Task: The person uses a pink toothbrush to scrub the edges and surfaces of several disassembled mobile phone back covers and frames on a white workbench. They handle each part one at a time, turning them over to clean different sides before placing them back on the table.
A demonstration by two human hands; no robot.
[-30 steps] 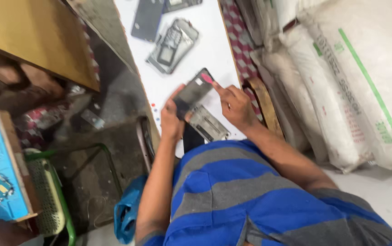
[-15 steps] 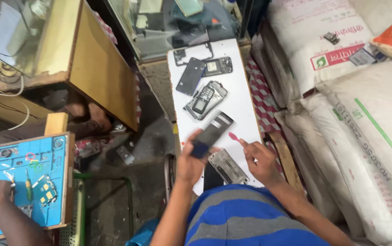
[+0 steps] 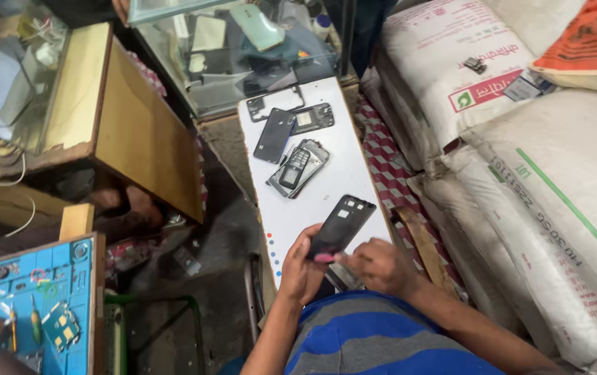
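Over the near end of the narrow white board [image 3: 291, 215], the left hand [image 3: 302, 267] grasps a black phone back cover [image 3: 340, 226] by its lower edge while the right hand [image 3: 378, 264] pinches a pink pick [image 3: 324, 257] against it, bare board between them and the phone parts [image 3: 297, 165] farther up, stacked sacks [image 3: 520, 173] hemming the right edge.

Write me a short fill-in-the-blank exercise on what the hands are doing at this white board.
1. The left hand grips a ____ phone back cover.
2. The right hand presses a small ____ pick at the cover's lower edge.
3. The white board lies left of the stacked ____.

Missing words: black; pink; sacks
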